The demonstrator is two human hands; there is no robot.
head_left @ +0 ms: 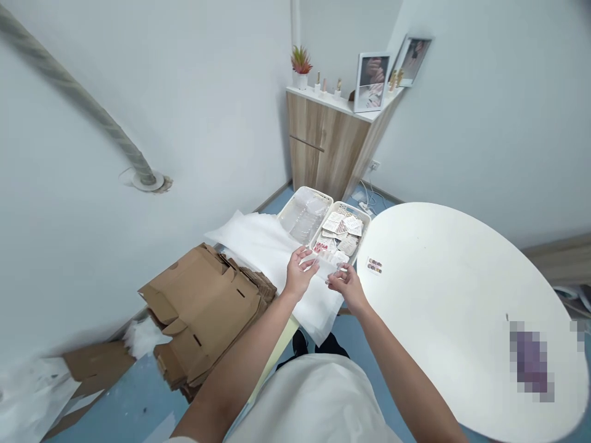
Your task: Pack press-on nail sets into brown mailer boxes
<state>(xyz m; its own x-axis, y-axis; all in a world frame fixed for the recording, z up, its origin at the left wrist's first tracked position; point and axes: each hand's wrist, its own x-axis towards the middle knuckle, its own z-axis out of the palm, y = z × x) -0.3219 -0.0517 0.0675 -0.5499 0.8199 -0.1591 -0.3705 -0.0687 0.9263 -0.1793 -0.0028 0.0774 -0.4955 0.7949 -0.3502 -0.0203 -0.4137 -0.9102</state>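
White shirt [314, 400] closest; left hand [299, 272] and right hand [347, 284] pinch clear plastic piece [325, 268]

Piece is held by opposite ends, above white sheet [323, 307], near side of card-filled basket [364, 235]. Flat cardboard stack [203, 307] to the left. Small dotted card [374, 266] on round white tabletop [443, 307], right. Second basket [318, 192] alongside, clear packaging [302, 215] inside. Wood-front cabinet [323, 141] behind.

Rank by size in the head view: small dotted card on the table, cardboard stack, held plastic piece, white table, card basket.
1. White table
2. Cardboard stack
3. Card basket
Held plastic piece and small dotted card: unranked; the piece is partly hidden.
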